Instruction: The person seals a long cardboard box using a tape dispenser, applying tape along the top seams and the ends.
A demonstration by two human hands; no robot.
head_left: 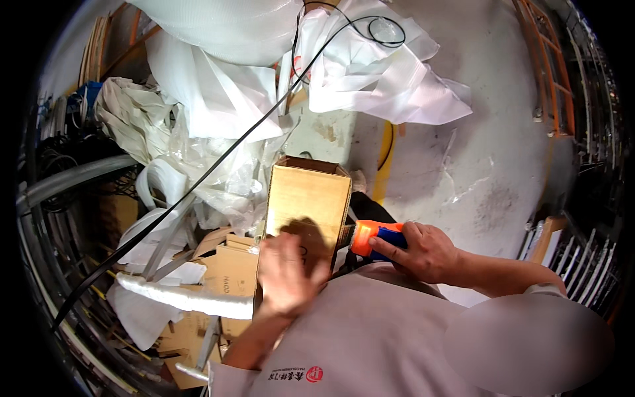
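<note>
A long brown cardboard box (307,202) stands in front of me, its far end showing a dark opening. My left hand (288,272) lies over the near part of its top face, fingers apart and slightly blurred, holding nothing. To the right of the box, my right hand (430,253) is closed around an orange and blue tape dispenser (378,241). The dispenser's toothed orange end points at the box's right side. Whether tape runs from it to the box, I cannot tell.
White foam sheeting (225,86) and crumpled clear plastic (228,172) lie beyond and left. A black cable (218,164) crosses the left side. Flattened cardboard (231,271) and a wrapped bar (192,298) lie near left. An orange metal frame (555,79) and racked profiles (579,255) stand right.
</note>
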